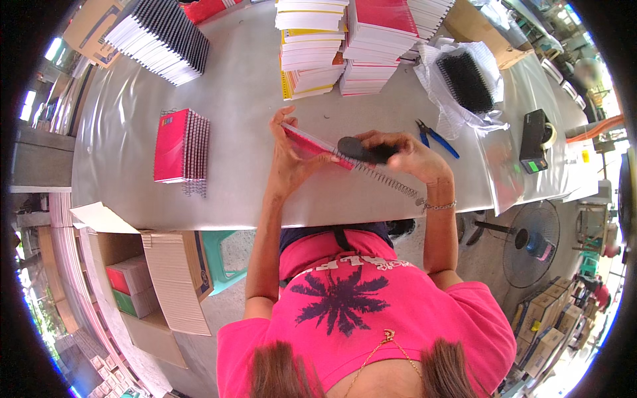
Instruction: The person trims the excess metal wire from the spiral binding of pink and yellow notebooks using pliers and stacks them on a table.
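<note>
Over the near middle of the table, my left hand grips a thin notebook with a pink-red cover, its fingers along the edge. A spiral wire coil runs from the notebook's edge toward my right wrist, its far end loose. My right hand is closed on a dark, rounded tool, whose kind I cannot make out. That tool lies against or just above the coil where it meets the notebook. Blue-handled pliers rest on the table just beyond my right hand.
Coil-bound red notebooks are stacked at the left, black-coiled ones behind them. Tall paper stacks stand at the far middle. Black coils lie on white wrapping; a tape dispenser is at the right. A fan stands beside the table.
</note>
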Demonstrator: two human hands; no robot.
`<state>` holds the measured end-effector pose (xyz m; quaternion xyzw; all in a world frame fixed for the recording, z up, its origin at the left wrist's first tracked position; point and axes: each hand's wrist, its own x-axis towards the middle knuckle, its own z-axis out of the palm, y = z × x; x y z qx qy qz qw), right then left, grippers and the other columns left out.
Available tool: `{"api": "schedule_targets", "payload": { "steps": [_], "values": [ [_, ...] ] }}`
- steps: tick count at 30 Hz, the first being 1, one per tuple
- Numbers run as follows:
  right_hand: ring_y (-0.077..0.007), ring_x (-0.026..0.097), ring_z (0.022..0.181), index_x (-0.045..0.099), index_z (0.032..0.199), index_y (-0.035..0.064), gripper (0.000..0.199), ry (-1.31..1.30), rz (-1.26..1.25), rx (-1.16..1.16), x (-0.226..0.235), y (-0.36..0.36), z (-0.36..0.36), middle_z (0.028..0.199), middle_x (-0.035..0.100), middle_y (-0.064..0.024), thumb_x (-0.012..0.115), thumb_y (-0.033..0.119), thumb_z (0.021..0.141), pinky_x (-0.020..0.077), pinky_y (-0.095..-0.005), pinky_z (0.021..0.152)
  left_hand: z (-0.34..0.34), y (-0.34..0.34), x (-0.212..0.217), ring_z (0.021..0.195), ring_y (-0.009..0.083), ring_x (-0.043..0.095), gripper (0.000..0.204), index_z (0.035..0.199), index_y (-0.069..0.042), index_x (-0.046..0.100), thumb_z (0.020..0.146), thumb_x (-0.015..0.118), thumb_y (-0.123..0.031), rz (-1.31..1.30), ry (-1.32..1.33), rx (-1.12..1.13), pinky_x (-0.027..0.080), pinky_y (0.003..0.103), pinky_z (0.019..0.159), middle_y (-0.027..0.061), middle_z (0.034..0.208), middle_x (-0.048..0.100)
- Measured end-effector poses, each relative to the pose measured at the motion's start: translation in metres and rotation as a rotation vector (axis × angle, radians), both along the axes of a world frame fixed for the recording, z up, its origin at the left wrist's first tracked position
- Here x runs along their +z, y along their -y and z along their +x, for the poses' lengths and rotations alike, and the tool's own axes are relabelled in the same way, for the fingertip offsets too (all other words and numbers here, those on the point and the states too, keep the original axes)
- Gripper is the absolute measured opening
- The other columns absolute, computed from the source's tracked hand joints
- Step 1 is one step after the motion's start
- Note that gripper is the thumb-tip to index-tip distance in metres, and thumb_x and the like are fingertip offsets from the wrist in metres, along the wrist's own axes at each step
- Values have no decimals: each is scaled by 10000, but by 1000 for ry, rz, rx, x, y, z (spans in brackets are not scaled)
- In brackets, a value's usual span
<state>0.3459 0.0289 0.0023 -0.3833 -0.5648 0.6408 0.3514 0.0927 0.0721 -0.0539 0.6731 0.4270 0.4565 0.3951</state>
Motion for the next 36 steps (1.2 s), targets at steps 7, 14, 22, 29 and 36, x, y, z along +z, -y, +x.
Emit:
{"api": "schedule_targets", "payload": {
  "steps": [7,14,22,29,36],
  "values": [
    [-202,501,1191,664,1149,-23,458,97,4,-141,19,5,-17,1303,541,-128,767,203,764,374,-309,1012,-2,-3,-9,1123,268,444,1156,1375,-97,236,495,968,-263,-77,131,-48,417,405,979,127,1203,400],
    [-228,504,1206,677,1157,25,453,209,86,-84,26,3,-27,1299,534,-120,793,179,746,371,-325,1030,-4,-2,-2,1081,248,460,1193,1377,-95,202,477,974,-218,-65,86,-61,428,376,950,103,1149,403],
    [-232,516,1181,689,1172,79,441,187,69,-45,9,-15,-27,1244,576,-127,788,247,776,411,-332,992,-6,-4,-8,1067,238,468,1169,1367,-116,230,465,971,-174,-27,92,-83,429,370,941,100,1143,411],
    [-210,481,1234,632,1227,1,469,203,127,16,21,-6,-34,1309,546,-120,758,175,811,346,-327,1058,-1,-3,-9,1051,227,457,1134,1370,-110,233,494,953,-124,-135,201,-114,430,370,937,88,1122,406],
    [-214,507,1202,637,1230,26,461,261,258,6,36,-3,-44,1294,555,-117,747,203,819,380,-339,1040,-4,-4,-19,1051,223,436,1151,1375,-115,235,484,961,-173,-197,204,-91,420,357,926,89,1114,387]
  ]
}}
